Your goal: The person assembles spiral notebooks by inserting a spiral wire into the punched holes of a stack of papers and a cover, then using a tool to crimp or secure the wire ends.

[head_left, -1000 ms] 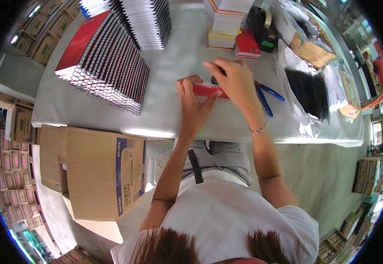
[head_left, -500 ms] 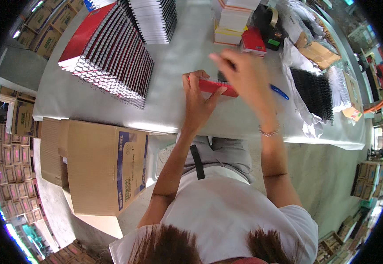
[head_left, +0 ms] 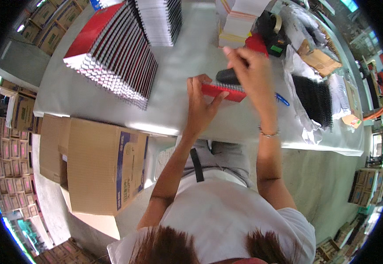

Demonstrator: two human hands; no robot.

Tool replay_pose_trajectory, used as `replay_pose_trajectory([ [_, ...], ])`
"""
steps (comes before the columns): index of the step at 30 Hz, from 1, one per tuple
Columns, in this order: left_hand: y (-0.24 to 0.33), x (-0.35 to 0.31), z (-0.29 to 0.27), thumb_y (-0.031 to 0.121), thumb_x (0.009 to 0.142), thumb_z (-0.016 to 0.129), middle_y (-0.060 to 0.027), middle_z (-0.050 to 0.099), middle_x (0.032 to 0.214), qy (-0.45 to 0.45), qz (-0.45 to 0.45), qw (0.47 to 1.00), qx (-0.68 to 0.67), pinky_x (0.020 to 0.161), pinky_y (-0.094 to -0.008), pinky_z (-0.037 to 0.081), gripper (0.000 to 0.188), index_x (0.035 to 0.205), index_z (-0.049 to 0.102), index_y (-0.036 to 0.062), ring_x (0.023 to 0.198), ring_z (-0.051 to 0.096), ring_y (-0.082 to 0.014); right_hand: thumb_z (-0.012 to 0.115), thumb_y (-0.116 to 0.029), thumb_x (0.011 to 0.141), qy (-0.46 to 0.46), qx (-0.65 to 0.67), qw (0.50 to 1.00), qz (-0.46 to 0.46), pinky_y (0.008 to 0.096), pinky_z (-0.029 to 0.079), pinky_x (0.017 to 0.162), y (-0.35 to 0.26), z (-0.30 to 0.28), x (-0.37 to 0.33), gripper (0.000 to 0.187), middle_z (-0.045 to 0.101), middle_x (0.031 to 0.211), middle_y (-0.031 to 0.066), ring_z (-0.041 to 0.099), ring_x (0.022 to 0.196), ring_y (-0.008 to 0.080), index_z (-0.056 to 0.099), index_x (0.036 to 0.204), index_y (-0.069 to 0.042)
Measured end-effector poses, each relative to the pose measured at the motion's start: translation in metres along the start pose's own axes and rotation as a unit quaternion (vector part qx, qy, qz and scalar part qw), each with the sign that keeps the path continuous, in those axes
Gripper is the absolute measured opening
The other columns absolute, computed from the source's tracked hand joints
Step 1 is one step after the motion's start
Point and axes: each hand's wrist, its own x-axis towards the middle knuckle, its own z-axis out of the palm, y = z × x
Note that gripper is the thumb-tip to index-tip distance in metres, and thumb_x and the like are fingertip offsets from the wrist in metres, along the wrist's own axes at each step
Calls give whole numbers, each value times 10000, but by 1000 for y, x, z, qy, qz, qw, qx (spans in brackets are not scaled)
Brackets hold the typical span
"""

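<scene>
Toward the pale grey table's (head_left: 174,105) front edge — a slim red coil-edged notebook (head_left: 233,93), long axis left to right. The left hand (head_left: 199,105) pinches its left end; the right hand (head_left: 254,75), nearer its right end, curls — grip unclear.

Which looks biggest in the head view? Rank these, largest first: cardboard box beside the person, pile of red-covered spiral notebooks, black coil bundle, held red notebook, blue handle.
1. Cardboard box
2. Pile of red-covered spiral notebooks
3. Black coil bundle
4. Held red notebook, partly covered
5. Blue handle
</scene>
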Motion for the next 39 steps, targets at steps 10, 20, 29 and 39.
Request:
replay_pose_trajectory([
  [10, 1, -3, 1, 148, 806, 838, -147, 414, 1271, 8, -10, 1000, -17, 1022, -416, 413, 823, 1401, 284, 25, 1176, 464, -297, 645, -316, 952, -30, -100, 994, -45, 474, 481, 590, -15, 3, 6, 359, 610, 654, 193, 626, 623, 396, 642, 750, -19],
  [20, 2, -1, 1, 133, 862, 799, -149, 408, 1294, 8, -78, 993, -93, 926, -377, 478, 798, 1426, 241, 46, 1093, 534, -230, 650, -296, 940, -3, -104, 994, -39, 489, 505, 618, -17, 2, 11, 327, 626, 676, 200, 646, 683, 409, 673, 757, -26],
  [29, -2, 0, 1, 93, 914, 739, -135, 412, 1297, -46, -135, 967, -210, 881, -333, 541, 673, 1387, 262, 68, 1059, 614, -217, 649, -318, 923, -62, -105, 992, -15, 498, 535, 710, -5, 11, 15, 338, 675, 754, 183, 677, 762, 399, 669, 743, -33],
  [39, -24, 4, 11, 22, 919, 707, -119, 424, 1250, -56, -67, 984, -155, 860, -313, 565, 655, 1388, 252, 65, 1084, 601, -195, 634, -283, 934, -30, -83, 995, -41, 480, 521, 639, 15, 18, 23, 290, 666, 724, 181, 667, 696, 391, 692, 806, -29],
])
